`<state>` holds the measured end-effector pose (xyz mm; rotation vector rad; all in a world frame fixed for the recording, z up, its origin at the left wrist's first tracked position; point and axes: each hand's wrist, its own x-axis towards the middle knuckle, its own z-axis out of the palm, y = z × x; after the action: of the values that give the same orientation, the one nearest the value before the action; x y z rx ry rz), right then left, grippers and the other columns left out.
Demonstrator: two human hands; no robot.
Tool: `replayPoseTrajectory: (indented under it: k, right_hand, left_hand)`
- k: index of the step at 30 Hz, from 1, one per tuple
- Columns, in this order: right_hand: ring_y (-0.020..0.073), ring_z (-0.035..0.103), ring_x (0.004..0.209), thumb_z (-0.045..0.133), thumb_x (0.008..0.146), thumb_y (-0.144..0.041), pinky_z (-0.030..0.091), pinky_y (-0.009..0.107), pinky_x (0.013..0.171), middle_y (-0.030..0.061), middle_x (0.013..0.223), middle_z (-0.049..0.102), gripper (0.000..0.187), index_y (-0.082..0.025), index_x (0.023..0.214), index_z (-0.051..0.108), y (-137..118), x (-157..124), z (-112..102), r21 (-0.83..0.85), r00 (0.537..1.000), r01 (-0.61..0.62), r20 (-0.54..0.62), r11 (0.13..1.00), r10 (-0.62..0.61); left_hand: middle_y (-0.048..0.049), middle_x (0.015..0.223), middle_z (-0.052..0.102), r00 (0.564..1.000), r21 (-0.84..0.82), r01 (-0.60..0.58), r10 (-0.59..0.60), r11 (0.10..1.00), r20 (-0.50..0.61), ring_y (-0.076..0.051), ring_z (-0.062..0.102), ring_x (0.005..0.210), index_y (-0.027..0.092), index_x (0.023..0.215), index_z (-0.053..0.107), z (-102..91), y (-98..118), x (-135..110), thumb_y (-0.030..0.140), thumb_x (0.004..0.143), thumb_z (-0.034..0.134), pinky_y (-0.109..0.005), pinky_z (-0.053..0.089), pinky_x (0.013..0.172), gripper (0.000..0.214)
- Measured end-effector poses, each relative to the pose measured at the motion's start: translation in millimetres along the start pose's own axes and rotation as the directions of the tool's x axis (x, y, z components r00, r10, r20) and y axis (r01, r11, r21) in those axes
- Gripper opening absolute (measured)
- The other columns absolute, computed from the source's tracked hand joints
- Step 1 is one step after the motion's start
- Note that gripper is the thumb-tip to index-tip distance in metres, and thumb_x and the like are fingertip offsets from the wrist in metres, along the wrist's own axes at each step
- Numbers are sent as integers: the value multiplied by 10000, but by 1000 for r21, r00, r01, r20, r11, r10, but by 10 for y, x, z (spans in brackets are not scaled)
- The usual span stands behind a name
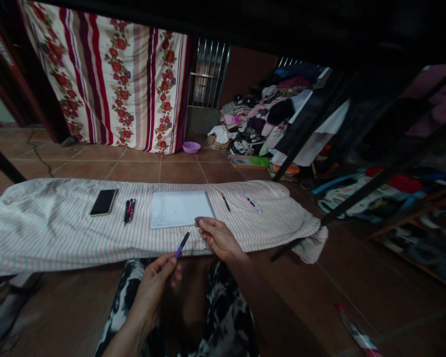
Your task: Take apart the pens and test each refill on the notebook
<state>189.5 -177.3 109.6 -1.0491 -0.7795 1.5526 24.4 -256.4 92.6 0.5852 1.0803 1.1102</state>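
My left hand (156,280) is closed around the lower end of a purple pen (182,244), held above my lap. My right hand (216,236) pinches the pen's thin tip end, right at the near edge of an open spiral notebook (178,208). The notebook lies on a striped cloth (52,228) spread over the tiled floor. Left of the notebook lie a few pens (129,210) and a black phone (103,202). To its right rest one more pen (225,201) and a pink pen pair (251,202).
A floral curtain (119,79) hangs at the back. A purple bowl (191,147) sits on the floor beside a heap of clothes (260,124). Dark metal bars (357,198) cross the right side over cluttered shelves. A red and white object (357,332) lies on the floor at lower right.
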Motion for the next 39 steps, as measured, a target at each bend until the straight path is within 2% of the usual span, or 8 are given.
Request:
replayPoseTrajectory:
  k: [7,14,27,39]
  right_hand:
    - [37,485,541,812,506,-313,335,144,455,10,677,633,283,-149,712,708,-53,-288,84,13,999,-23,31,1000,23]
    - [48,496,554,804,519,-301,337,160,463,4,686,614,262,-147,705,701,-98,-429,120,3,999,-8,47,1000,8]
    - [58,497,553,800,518,-333,326,182,487,-13,620,584,281,-146,703,702,-127,-555,135,-111,998,49,54,993,-43]
    - [80,484,544,769,549,-369,324,215,496,-8,592,590,283,-157,727,708,-125,-581,126,-258,993,106,80,960,-88]
  left_hand:
    - [-2,611,596,997,74,-64,61,995,53,-69,488,505,119,815,649,2,36,-202,402,603,724,-177,343,453,362]
    - [-4,610,592,996,80,-85,82,993,41,-73,478,493,112,816,648,13,64,-295,412,578,730,-185,330,448,392]
    - [8,593,579,995,159,-93,89,983,33,-79,462,481,103,856,637,5,104,-358,447,563,714,-195,312,443,458]
    - [-4,607,582,989,264,-146,136,954,58,-87,462,487,120,865,673,-8,193,-411,426,602,689,-202,313,457,404]
